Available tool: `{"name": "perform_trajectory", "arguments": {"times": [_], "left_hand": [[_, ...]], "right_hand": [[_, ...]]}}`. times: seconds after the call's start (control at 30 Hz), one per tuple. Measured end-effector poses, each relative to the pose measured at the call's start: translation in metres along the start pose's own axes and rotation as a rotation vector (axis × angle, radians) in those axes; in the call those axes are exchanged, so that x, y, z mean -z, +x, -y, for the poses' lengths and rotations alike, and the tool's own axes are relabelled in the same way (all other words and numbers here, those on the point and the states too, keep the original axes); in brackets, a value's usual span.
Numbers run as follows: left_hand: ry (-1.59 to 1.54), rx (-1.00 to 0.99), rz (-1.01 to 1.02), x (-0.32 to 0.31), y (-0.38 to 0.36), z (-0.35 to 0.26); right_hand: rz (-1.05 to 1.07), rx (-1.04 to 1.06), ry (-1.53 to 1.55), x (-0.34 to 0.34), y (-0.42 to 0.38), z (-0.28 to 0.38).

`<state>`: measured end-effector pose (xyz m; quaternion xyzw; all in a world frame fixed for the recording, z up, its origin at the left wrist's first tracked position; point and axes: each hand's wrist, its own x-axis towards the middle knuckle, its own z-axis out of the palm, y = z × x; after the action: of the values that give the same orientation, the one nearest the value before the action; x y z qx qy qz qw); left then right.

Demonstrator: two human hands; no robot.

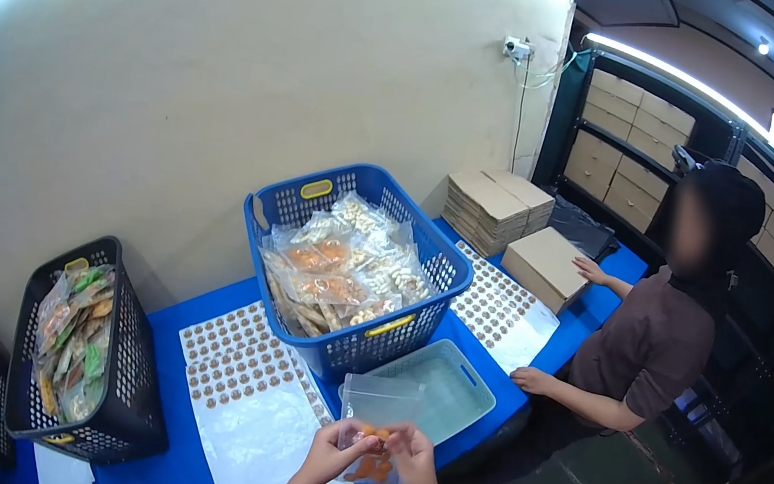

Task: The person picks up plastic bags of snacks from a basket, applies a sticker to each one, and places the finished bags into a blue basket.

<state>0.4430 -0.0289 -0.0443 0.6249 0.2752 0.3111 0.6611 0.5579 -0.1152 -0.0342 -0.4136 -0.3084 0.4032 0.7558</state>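
Observation:
A clear zip bag (382, 399) with orange snack pieces in its lower part is held upright in front of me. My left hand (336, 451) is closed on its left side. On the other side, my right hand (413, 463) is closed on it too, the fingertips of both hands meeting near the orange pieces. Just behind the bag is a pale green plastic tray (474, 410). A sheet of round brown stickers (237, 360) lies on the blue table to the left, its lower part bare white.
A blue basket (344, 352) full of snack bags stands behind the tray. A black basket (140, 406) of packets is at left. Stacked cardboard (493, 210), a carton (547, 265) and another sticker sheet (498, 305) lie near a co-worker (647, 324) at right.

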Motion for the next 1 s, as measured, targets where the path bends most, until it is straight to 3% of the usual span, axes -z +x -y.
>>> {"name": "perform_trajectory", "arguments": {"times": [0.1, 0.4, 0.53, 0.63, 0.83, 1.0], "left_hand": [[-0.003, -0.054, -0.024, 0.014, -0.002, 0.001], [-0.102, 0.058, 0.036, 0.058, -0.032, -0.009], [-0.029, 0.088, -0.028, 0.072, -0.042, -0.003], [-0.077, 0.098, -0.109, 0.084, -0.051, 0.004], [-0.09, 0.109, -0.161, 0.113, -0.076, 0.001], [-0.11, 0.11, -0.142, 0.144, -0.092, -0.003]], "right_hand": [[0.001, -0.076, -0.137, -0.014, -0.002, -0.004], [0.02, -0.205, -0.005, -0.037, -0.009, -0.036], [0.012, -0.234, 0.035, -0.06, -0.013, -0.039], [0.11, -0.211, -0.106, -0.076, -0.019, -0.041], [0.176, -0.361, -0.216, -0.099, -0.028, -0.05], [0.268, -0.315, -0.143, -0.111, -0.042, -0.069]]}}
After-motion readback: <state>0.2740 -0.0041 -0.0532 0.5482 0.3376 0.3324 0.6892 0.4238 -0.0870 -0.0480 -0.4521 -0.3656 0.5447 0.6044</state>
